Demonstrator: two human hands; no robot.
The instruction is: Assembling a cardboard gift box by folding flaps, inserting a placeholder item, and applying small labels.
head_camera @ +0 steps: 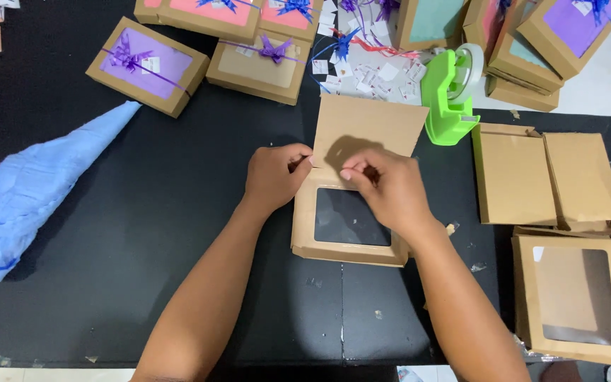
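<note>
Both hands pinch a brown windowed box (348, 219) at table centre — left hand (275, 175) on its back-left corner, right hand (383, 187) on the raised flap (369, 127); a green tape dispenser (449, 95) stands just right.

Black counter (143, 283). On it: brown window box (344, 219) at centre, green tape dispenser (448, 99), blue cloth (30, 191) at left, ribboned gift boxes (148, 65) along the far edge, flat cardboard boxes (549, 180) at right, scattered paper scraps (383, 76).

The flat brown cardboard window box (348, 216) lies on the matte black bench (143, 233). The plastic tape dispenser (447, 99) is lime green, the crumpled cloth (30, 191) pale blue, the ribbon bows (275, 48) purple.
</note>
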